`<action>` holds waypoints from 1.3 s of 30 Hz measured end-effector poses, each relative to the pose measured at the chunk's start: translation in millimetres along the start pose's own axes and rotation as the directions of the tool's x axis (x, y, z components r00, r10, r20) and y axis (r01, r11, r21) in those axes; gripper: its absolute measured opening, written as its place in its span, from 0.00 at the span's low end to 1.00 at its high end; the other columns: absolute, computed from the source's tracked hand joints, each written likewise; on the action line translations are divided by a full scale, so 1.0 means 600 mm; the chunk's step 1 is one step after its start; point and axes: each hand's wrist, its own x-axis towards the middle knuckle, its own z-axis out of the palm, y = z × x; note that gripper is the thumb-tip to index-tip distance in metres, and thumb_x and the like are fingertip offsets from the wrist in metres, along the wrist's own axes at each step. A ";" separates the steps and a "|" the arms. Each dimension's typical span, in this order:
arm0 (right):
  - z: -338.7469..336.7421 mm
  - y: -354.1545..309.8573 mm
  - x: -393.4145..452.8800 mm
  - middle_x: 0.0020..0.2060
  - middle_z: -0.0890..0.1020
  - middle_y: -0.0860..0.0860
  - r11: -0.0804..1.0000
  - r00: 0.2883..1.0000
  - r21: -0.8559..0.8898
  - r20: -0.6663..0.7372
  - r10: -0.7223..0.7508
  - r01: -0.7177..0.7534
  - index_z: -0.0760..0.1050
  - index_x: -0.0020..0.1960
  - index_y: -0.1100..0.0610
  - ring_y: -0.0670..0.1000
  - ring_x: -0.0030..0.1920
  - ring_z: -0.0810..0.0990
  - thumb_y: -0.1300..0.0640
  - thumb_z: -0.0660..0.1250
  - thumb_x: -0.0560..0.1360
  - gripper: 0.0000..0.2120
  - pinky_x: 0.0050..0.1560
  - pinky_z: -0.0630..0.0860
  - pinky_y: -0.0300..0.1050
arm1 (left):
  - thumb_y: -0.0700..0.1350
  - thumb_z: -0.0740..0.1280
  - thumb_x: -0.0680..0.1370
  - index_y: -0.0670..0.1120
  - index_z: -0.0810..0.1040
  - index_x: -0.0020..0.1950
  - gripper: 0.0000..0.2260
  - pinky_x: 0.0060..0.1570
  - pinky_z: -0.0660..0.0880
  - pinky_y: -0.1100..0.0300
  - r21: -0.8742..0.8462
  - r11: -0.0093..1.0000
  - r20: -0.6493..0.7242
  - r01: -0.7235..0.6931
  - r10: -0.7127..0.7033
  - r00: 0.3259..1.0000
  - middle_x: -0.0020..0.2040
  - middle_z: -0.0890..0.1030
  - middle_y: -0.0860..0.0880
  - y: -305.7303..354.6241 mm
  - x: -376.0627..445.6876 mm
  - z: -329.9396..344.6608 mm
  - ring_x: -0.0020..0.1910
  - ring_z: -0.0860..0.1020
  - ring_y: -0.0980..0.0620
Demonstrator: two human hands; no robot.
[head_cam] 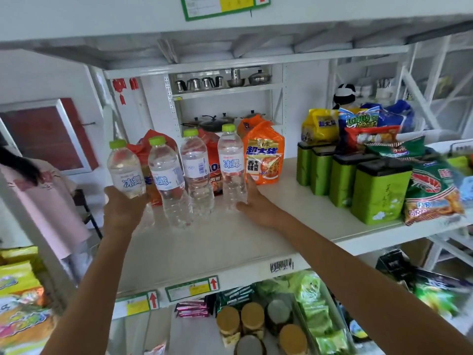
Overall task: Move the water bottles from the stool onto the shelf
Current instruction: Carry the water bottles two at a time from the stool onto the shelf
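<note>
Several clear water bottles with green caps are at the white shelf (230, 242). My left hand (122, 211) grips the base of the leftmost bottle (125, 172), held a little above the shelf's left end. Two bottles stand free in the middle, one (167, 180) beside the other (197, 172). My right hand (258, 206) wraps the lower part of the rightmost bottle (231, 167), which stands upright on the shelf. The stool is out of view.
Orange noodle packs (265, 157) stand right behind the bottles. Green tins (378, 190) and snack bags (432, 193) fill the shelf's right side. A person in a pink shirt (48, 201) stands at the left. Jars and packets fill the lower shelf (256, 326).
</note>
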 end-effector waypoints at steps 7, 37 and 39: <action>-0.006 -0.063 -0.194 0.85 0.58 0.50 1.000 0.944 0.001 -0.329 -0.010 0.011 0.42 0.86 0.49 0.53 0.82 0.63 0.54 0.62 0.86 0.37 0.80 0.64 0.50 | 0.52 0.72 0.79 0.41 0.63 0.79 0.34 0.74 0.67 0.36 0.031 0.979 -0.117 -0.202 0.204 0.972 0.76 0.68 0.36 -0.038 -0.220 -0.036 0.75 0.68 0.34; -0.065 0.509 -1.260 0.48 0.86 0.56 0.278 0.278 0.207 -0.032 0.960 -0.938 0.67 0.60 0.37 0.62 0.51 0.84 0.41 0.56 0.79 0.10 0.53 0.81 0.56 | 0.40 0.66 0.83 0.46 0.80 0.45 0.08 0.31 0.76 0.60 0.326 0.941 0.928 0.086 -0.337 0.160 0.36 0.84 0.48 -0.208 -1.249 0.550 0.27 0.79 0.53; -0.093 0.554 -1.282 0.47 0.85 0.55 0.257 0.254 0.086 -0.047 0.966 -0.962 0.69 0.62 0.45 0.61 0.51 0.82 0.47 0.57 0.84 0.09 0.52 0.76 0.53 | 0.37 0.65 0.83 0.47 0.82 0.44 0.10 0.33 0.77 0.59 0.374 0.919 0.902 0.128 -0.392 0.182 0.33 0.85 0.49 -0.212 -1.291 0.606 0.28 0.79 0.53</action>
